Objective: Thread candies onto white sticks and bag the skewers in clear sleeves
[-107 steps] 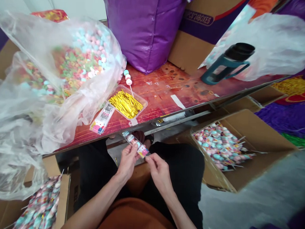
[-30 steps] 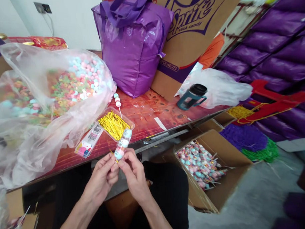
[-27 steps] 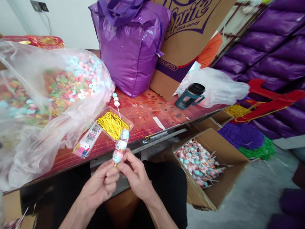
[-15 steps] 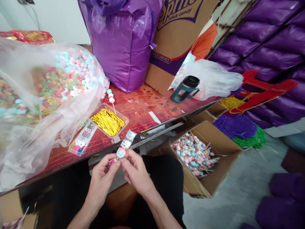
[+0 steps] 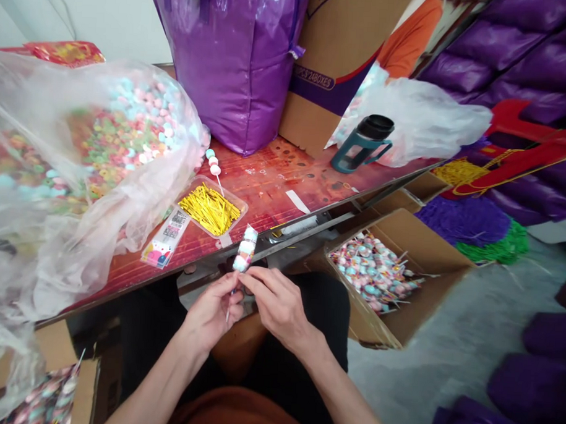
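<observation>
A wrapped candy stick (image 5: 244, 251) stands nearly upright above the table's front edge, its pale blue, white and pink pieces inside a clear printed sleeve. My left hand (image 5: 213, 313) is closed around its white stick, whose lower end shows below the fingers. At the base of the sleeve, the thumb and fingers of my right hand (image 5: 280, 303) pinch together; whether a tie is between them is hidden. Beyond my hands lie a clear tray of gold twist ties (image 5: 211, 208) and a stack of flat printed sleeves (image 5: 167, 237). An unwrapped candy stick (image 5: 213, 163) leans by the tray.
A large plastic bag of loose candies (image 5: 123, 132) covers the table's left. Behind are a purple bag (image 5: 227, 68), a carton (image 5: 309, 108) and a bottle (image 5: 363, 144). Boxes of wrapped candy sticks stand low at right (image 5: 378, 271) and left (image 5: 49, 395). An orange sleeve (image 5: 407, 40) shows behind.
The wrapped candy stick has turned more upright, and its stick now shows below my left hand. My right fingers have shifted to the sleeve's base. The whole view has moved slightly.
</observation>
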The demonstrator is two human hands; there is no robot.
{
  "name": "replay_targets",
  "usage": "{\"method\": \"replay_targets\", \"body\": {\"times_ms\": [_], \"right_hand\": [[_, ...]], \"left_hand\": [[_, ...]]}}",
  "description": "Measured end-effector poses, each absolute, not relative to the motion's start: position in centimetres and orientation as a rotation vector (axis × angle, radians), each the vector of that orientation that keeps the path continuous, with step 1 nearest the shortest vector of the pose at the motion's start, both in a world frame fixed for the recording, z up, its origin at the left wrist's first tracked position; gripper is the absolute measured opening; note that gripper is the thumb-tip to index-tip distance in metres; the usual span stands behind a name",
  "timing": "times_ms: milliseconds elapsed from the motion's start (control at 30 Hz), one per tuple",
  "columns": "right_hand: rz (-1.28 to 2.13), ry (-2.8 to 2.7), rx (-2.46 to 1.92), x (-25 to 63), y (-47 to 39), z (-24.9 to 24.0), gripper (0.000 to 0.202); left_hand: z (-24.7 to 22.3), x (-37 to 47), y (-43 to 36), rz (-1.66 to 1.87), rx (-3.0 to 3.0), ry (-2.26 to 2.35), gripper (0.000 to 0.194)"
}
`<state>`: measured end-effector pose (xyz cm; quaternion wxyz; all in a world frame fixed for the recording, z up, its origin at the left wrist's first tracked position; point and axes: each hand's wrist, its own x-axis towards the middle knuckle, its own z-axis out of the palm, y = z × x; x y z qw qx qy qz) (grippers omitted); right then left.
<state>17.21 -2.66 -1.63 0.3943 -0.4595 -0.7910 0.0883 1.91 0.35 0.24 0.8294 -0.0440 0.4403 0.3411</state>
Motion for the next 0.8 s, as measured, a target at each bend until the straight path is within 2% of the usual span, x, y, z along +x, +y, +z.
{"method": "replay_targets", "body": {"times_ms": [133,267,367,500,633,800], "right_hand": [[0.187,-1.971,-1.116,17.6,-2.5,-1.5,0.03],[0.162,-1.954,-1.151,17.0,-2.4,-1.2,0.025],[0.146,-1.842,-1.358,15.7,-2.6,-1.6,0.028],[0.412,-1.495,-1.571,14.8,-3.5,-2.4,0.024],[0.802,-1.163,-1.552,16.1,-4.5,-2.5,0.02],[0.858,-1.071,-1.5,17.5,-5.7,-2.0,0.021]], "left_hand": [[0.7,2.2,0.3,0.674,-0.134,0.918,0.009],[0.5,2.3,-0.4,0.676,-0.065,0.859,0.02],[-0.1,2.8,-0.5,0.719,0.024,0.84,0.028],[-1.0,3.6,-0.2,0.636,0.186,0.805,0.035],[-1.6,3.9,-0.5,0.77,0.526,0.835,0.049],[-2.4,4.9,-1.4,0.75,0.785,1.034,0.052]]}}
